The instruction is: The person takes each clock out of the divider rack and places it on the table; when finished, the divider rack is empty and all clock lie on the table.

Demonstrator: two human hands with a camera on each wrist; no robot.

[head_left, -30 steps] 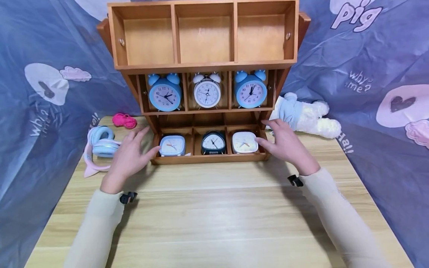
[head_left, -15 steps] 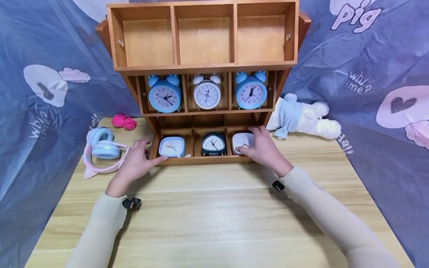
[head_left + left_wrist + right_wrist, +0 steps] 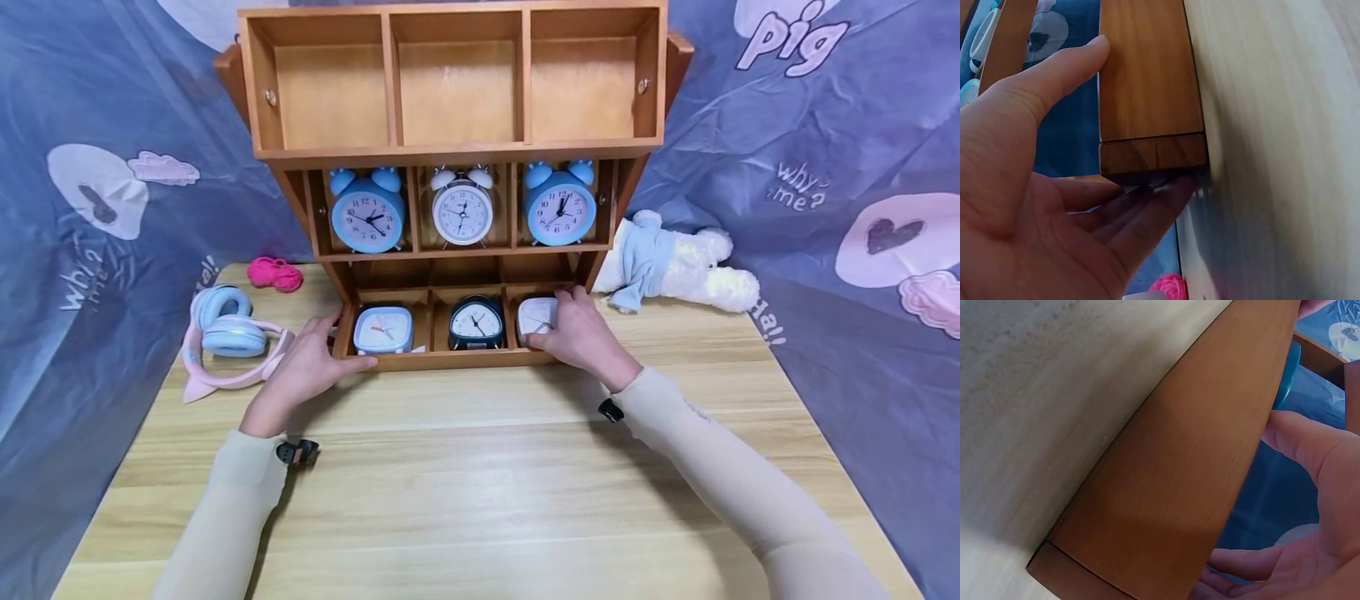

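Observation:
A three-tier wooden shelf [image 3: 459, 154] stands on the table, leaning back, with several alarm clocks in its lower two tiers. My left hand [image 3: 306, 367] holds the bottom tier's left front corner. In the left wrist view its thumb lies at the front board's [image 3: 1150, 75] top edge, its fingers round the end. At the right end, my right hand [image 3: 585, 337] holds the other corner, thumb over the front board [image 3: 1166, 450]. It hides part of a white clock [image 3: 536, 318]. Beside that sit a dark green clock [image 3: 477, 322] and a light blue clock [image 3: 382, 329].
Two blue twin-bell clocks [image 3: 367, 215] flank a white one [image 3: 462, 208] in the middle tier. Pink-and-blue headphones [image 3: 234, 336] and pink yarn [image 3: 274, 273] lie left of the shelf. A white plush toy [image 3: 682, 265] lies on the right. Patterned blue cloth [image 3: 825, 142] hangs behind.
My right hand has moved left and inward onto the shelf's right corner, covering part of the white clock. My left hand has come slightly right, its thumb now at the front board.

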